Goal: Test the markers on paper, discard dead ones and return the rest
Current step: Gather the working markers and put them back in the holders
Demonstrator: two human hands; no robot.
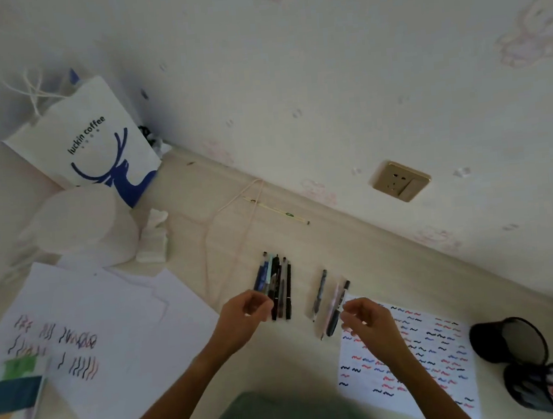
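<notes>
Pinching a slim dark marker point(332, 324), right hand point(367, 323) overlaps squiggle-covered test paper point(428, 356); left hand point(244, 315), fingers curled, touches bundled markers point(276, 284). Round black mesh holders point(514, 342) lie right; glossy coffee bag point(95, 141) stands behind.

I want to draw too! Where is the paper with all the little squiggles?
In the head view, the squiggle paper lies lower right, under the right hand, just left of the black cup.
</notes>
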